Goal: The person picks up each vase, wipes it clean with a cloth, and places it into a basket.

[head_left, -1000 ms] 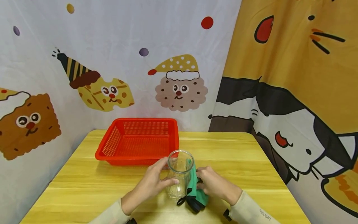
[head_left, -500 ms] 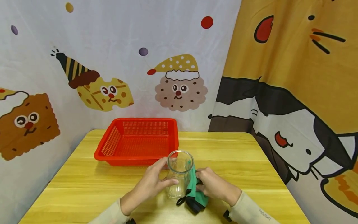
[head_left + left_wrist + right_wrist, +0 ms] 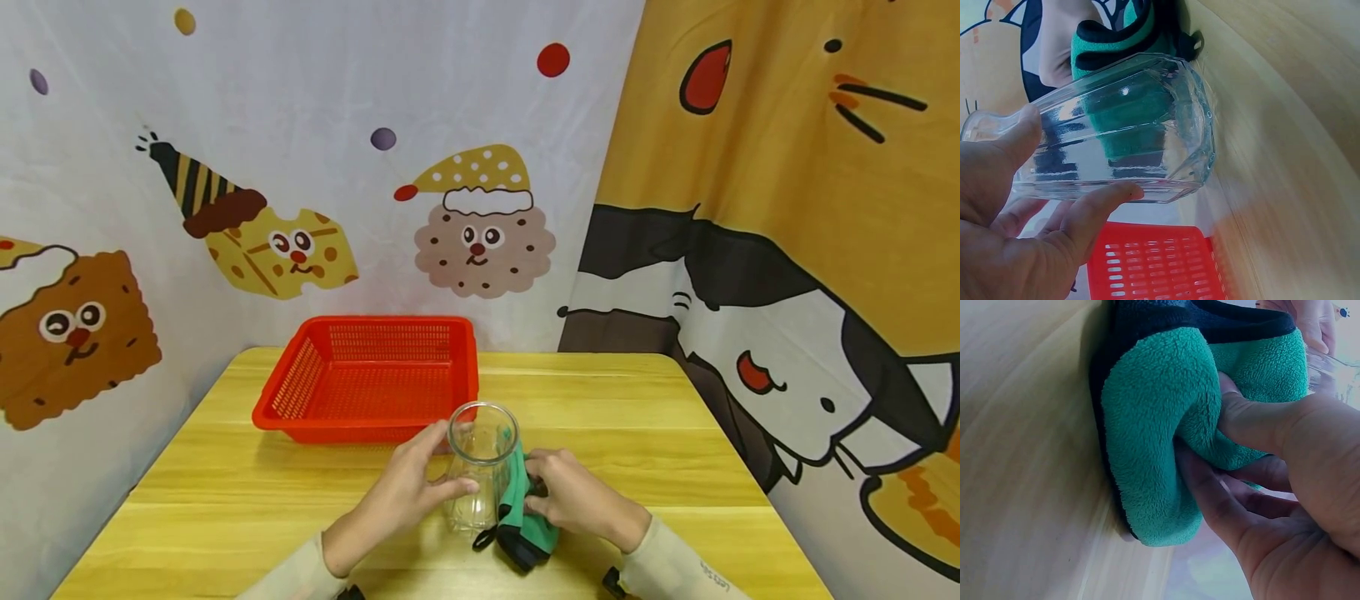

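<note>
In the head view my left hand (image 3: 405, 483) holds a clear glass vase (image 3: 477, 500), thumb on the near side and fingers round the far side. The vase is faceted with a wide round rim, and stands nearly upright. My right hand (image 3: 573, 493) grips a bunched green cloth (image 3: 538, 528) with black edging and a small black loop, pressed up to the vase's right side. Up close in the right wrist view, fluffy green cloth (image 3: 1154, 394) folds between thumb and fingers. Through the glass (image 3: 1188, 125), the left wrist view shows the cloth behind.
A red plastic basket (image 3: 390, 430) with slotted walls sits behind the left hand, near the vase. The light wooden table (image 3: 600, 400) reaches back to a curtain (image 3: 300, 100) with cartoon prints.
Both hands stay almost still on the vase and the cloth. My right forearm has shifted very slightly; the vase has not visibly moved.
</note>
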The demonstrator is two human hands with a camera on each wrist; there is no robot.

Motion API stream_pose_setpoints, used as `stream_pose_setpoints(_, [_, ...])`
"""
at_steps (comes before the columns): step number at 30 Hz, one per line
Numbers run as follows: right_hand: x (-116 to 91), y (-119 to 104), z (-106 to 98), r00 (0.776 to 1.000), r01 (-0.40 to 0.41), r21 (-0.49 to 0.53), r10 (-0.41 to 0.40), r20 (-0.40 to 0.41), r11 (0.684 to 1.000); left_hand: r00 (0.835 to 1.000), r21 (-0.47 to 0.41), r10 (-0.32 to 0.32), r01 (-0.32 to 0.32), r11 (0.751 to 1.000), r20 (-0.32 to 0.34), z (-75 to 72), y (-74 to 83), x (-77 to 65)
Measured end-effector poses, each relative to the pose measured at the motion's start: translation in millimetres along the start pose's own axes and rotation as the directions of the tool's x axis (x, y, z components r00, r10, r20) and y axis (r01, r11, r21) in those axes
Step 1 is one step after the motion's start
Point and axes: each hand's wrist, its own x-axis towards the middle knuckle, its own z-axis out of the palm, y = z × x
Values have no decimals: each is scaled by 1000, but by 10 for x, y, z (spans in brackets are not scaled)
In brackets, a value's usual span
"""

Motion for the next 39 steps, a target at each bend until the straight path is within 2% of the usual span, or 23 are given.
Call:
stream_pose_setpoints(19, [-25, 60, 60, 992, 35, 77, -26, -120, 996, 1000, 17, 8, -8, 1000, -4, -1, -20, 14])
stream_pose_setpoints(25, [-45, 52, 75, 988, 50, 139, -29, -153, 989, 1000, 18, 13, -13, 1000, -2, -2, -20, 13])
stream_pose_setpoints(39, [-43, 30, 75, 953, 138, 97, -105, -283, 986, 1000, 24, 16, -16, 1000, -8, 2, -20, 8])
